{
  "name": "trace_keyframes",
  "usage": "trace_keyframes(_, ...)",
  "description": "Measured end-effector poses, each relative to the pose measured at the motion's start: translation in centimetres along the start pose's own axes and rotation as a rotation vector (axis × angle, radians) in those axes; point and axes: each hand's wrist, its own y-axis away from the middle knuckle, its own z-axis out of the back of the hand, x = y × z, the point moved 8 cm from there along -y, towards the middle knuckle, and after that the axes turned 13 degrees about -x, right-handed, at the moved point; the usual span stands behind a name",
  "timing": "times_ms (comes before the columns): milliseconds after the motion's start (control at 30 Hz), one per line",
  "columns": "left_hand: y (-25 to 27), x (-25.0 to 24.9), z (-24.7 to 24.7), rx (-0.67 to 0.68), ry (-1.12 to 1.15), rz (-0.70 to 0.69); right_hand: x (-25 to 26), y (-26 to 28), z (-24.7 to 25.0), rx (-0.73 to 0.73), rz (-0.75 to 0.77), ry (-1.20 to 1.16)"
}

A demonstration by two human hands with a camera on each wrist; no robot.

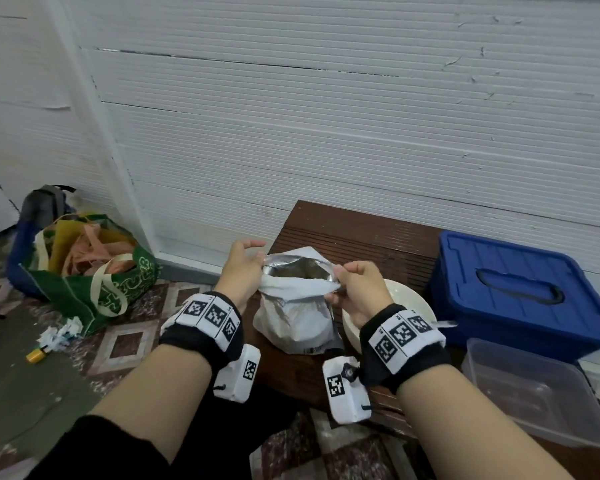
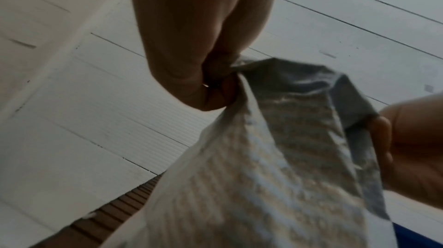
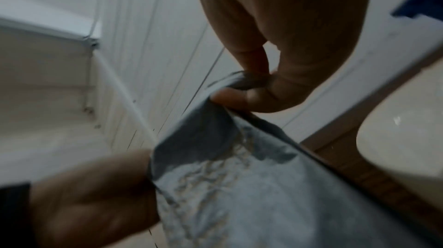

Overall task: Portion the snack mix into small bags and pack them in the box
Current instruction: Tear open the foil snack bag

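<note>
Snack pouch held open at its mouth

The snack pouch (image 1: 293, 317) is stood on the surface (image 1: 368, 244) beside the bowl (image 1: 413, 306); its rim is pinched by left hand (image 1: 241, 271) and right hand (image 1: 357, 292). If pulled unevenly, it could be tipped and mix spilled.

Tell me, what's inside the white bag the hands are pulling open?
The white bag, pinched open by the left hand and right hand, shows shiny silver lining and something dark brownish deep inside. What exactly it is stays hidden in shadow.
</note>
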Motion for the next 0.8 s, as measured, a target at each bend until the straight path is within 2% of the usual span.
trace_keyframes(100,0.7,-1.4,-0.5,0.126,-0.066,-0.137,1.6,-0.3,0.2,-0.008,0.227,0.077)
trace_keyframes(167,1.0,-2.1,-0.6,0.161,-0.100,-0.204,2.7,-0.1,0.3,-0.032,0.369,0.122)
trace_keyframes(233,0.9,-2.4,-0.5,0.154,-0.118,-0.224,3.2,0.2,0.2,-0.038,0.411,0.112)
trace_keyframes(300,0.8,-2.3,-0.6,0.151,-0.122,-0.195,2.7,-0.1,0.0,-0.032,0.363,0.079)
trace_keyframes(367,0.6,-2.0,-0.9,0.145,-0.094,-0.119,1.9,-0.5,-0.2,-0.032,0.253,0.041)
trace_keyframes(533,0.2,-1.2,-0.9,0.088,0.147,0.125,0.4,-0.9,-0.7,-0.004,0.009,-0.083)
trace_keyframes(633,0.3,-0.9,-0.9,0.072,0.177,0.165,0.0,-0.9,-1.0,0.006,-0.097,-0.180)
trace_keyframes(733,0.3,-0.5,-0.6,0.056,0.112,0.141,0.1,-1.1,-0.4,-0.012,-0.054,-0.140)
trace_keyframes(800,0.4,-0.6,0.2,0.037,-0.039,0.071,0.3,-1.1,0.4,-0.032,0.020,0.006)
